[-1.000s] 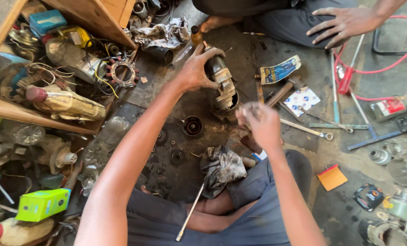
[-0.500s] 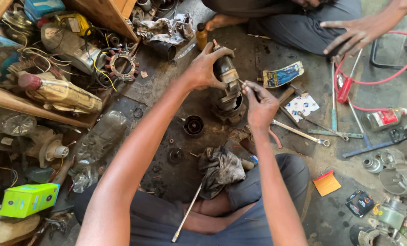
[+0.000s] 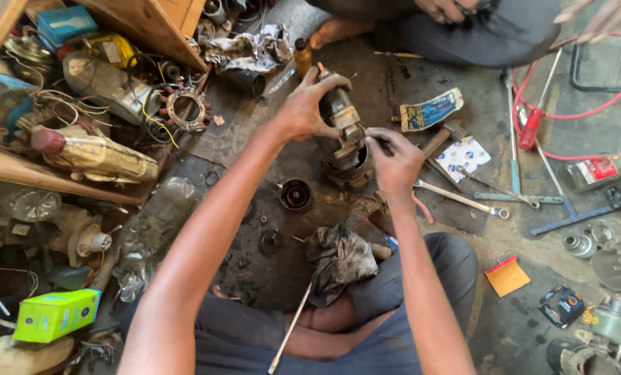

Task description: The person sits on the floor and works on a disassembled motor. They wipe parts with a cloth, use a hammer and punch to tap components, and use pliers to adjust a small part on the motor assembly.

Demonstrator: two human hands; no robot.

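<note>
arms: I'm seeing both bare, no sleeves showing
hands: left hand (image 3: 303, 111) and right hand (image 3: 396, 164) wearing no gloves
legs: wearing dark grey-blue trousers (image 3: 393, 305)

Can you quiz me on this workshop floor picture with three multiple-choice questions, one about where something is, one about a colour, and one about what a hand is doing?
1. Where does the greasy rag lie?
A. on the floor just before the person's crossed legs
B. on the wooden shelf
C. over the red hose

2. What colour is the small box at lower left?
A. black
B. bright green
C. white

3. What is the left hand doing?
A. resting flat on the floor
B. holding a spanner
C. gripping the upright motor part

Answers: 1 A, the rag sits between the knees and the motor part. 2 B, its faces are plainly green. 3 C, its fingers wrap the part's top while the right hand pinches at its side.
</note>
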